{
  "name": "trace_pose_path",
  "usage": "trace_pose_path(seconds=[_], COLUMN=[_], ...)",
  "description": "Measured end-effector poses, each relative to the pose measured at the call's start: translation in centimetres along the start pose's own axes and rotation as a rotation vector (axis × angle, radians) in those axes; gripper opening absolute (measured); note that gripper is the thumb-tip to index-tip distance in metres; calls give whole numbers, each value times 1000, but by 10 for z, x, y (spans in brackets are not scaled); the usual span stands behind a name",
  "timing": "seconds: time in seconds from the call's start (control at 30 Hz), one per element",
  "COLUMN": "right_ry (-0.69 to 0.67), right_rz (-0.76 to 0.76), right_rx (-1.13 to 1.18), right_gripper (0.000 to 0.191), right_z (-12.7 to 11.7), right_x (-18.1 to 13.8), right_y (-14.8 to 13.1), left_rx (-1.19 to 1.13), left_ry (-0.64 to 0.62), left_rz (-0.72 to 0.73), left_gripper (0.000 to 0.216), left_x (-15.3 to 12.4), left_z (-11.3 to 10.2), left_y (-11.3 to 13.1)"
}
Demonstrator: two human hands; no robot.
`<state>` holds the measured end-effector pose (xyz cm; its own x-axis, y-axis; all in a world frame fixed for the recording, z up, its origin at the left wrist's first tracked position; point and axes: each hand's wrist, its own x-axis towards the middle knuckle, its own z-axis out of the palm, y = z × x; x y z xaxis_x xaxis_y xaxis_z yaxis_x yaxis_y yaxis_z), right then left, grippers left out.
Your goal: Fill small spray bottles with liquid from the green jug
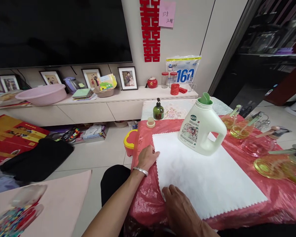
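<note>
A white cloth (pixel 207 177) with zigzag edges lies flat on the red plastic table cover (pixel 148 194). My left hand (pixel 147 157), with a silver bracelet on the wrist, rests at the cloth's left edge, fingers curled onto it. My right hand (pixel 181 205) lies at the cloth's near left corner, fingers bent down on the edge. A pale green detergent jug (pixel 201 126) with an open green spout stands upright on the cloth's far side, apart from both hands.
A dark green pump bottle (pixel 158 110) and a small round lid (pixel 151 122) sit at the table's far left. Glass spray bottles (pixel 251 131) with yellow and pink liquid lie on the right. A yellow and red stool (pixel 129 141) stands left of the table. A low cabinet (pixel 88 108) runs along the wall.
</note>
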<state>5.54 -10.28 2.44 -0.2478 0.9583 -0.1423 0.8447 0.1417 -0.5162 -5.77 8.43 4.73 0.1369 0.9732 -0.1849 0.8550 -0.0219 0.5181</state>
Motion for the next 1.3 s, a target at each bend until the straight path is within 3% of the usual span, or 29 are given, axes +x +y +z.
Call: trace_pose_path(seconds=[0.3,0.4,0.5,0.73,0.97,1.17,1.3], right_ry=[-5,-6,-5,-1,-71,134,362], right_rz=[79,131,158,208,42,163,326], right_rx=[309,405,498,642,574,518,448], right_gripper=[20,8,16,27,13,38,54], right_z=[-46,-52,-52,-63,-64,-87,-95], right_x=[-2,-2,-2,-1,-5,-10,-19], right_y=[5,9,16,22,23,75,117], left_rx=[-235,-320,-342,-238,12,220,221], left_ry=[-5,-9,-10,60,27,85,172], left_rz=[-8,12,46,88,208,255,288], left_gripper=[5,26,36,54,43,30,27], left_x=[4,6,7,3,-3,-4,24], left_z=[5,9,10,7,17,6,-10], left_y=[3,1,2,7,7,15,23])
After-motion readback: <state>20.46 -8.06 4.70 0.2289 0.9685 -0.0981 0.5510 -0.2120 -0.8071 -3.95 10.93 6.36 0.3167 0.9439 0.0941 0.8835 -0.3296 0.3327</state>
